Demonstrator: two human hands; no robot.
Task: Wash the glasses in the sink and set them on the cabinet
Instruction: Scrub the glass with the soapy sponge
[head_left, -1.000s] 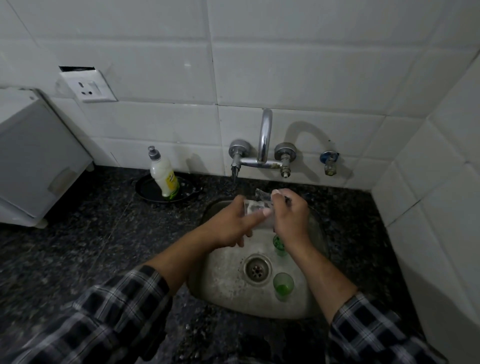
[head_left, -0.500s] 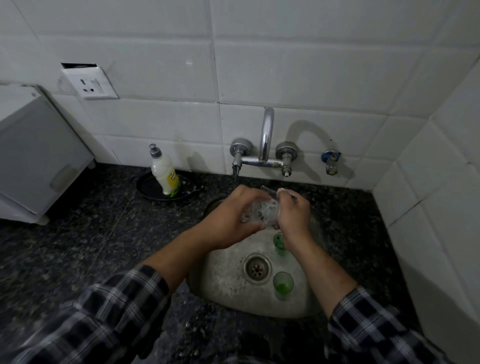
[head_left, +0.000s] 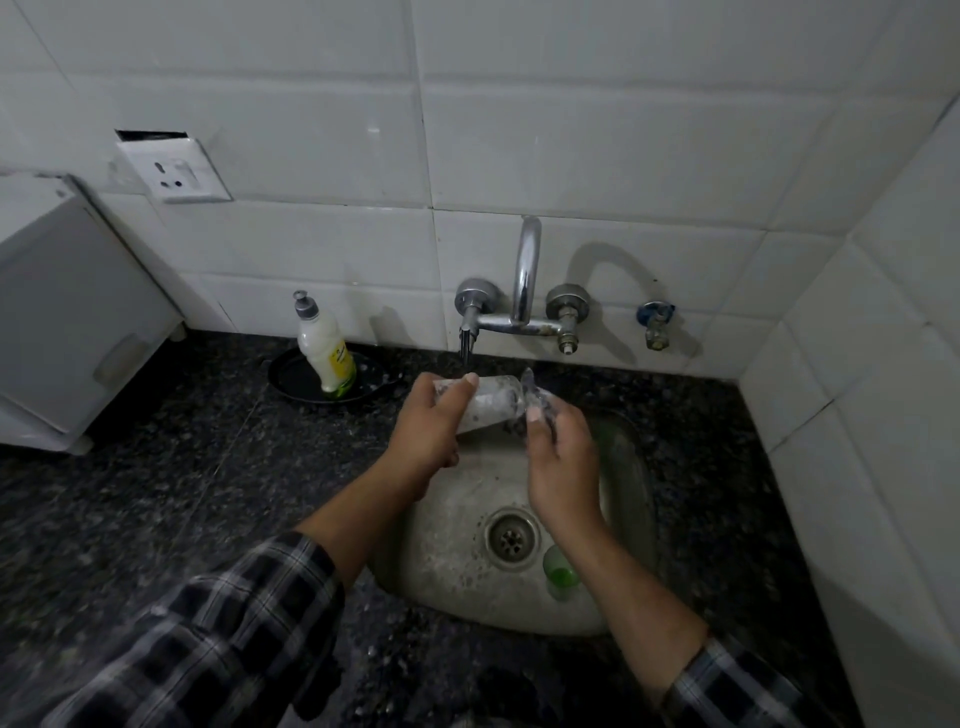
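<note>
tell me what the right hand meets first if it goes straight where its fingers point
The glass held by the left hand: fingers of the right hand sit at its mouth, though blur hides contact.

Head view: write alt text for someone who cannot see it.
A person's left hand holds a clear glass on its side under the tap over a steel sink, while the right hand pinches its open end. A small green glass stands in the sink by the drain; a soap bottle stands in a dark dish behind.
</note>
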